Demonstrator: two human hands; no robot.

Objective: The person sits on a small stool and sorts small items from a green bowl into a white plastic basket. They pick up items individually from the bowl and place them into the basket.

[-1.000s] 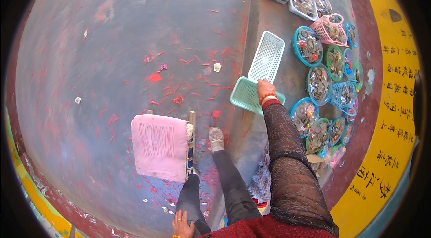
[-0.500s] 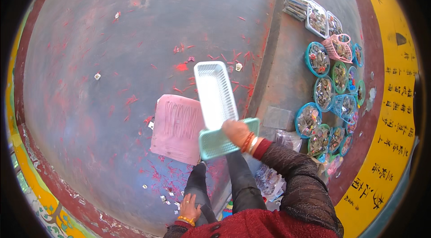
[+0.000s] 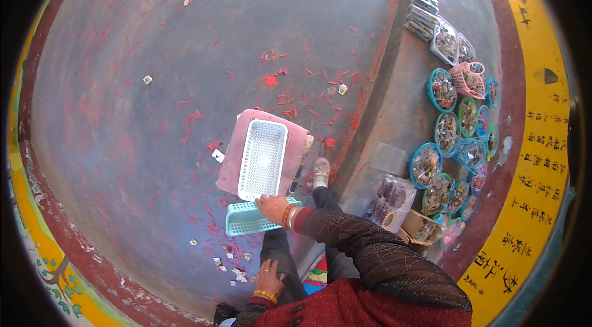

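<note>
My right hand (image 3: 272, 208) grips the near ends of two plastic baskets together. One is a white oblong basket (image 3: 264, 155), its openwork inside facing up, over a pink flat-topped piece (image 3: 233, 157) like a low stool or board. The other, a pale green basket (image 3: 243, 223), lies crosswise nearer to me, just above my leg. Both baskets look unfilled. My left hand (image 3: 269, 280) rests on my left leg with its fingers stretched out, holding nothing.
On the raised strip at right stand several round baskets (image 3: 443, 90) of small packaged goods, a pink handled basket (image 3: 468, 80), a cardboard box (image 3: 420, 227) and clear bags (image 3: 392, 199). A step edge (image 3: 370, 105) divides the floor. Red scraps (image 3: 270, 80) litter the floor.
My right hand has carried both baskets to the left, so the white one now overlaps the pink top. My right shoe has come into view. My left hand stays on my leg.
</note>
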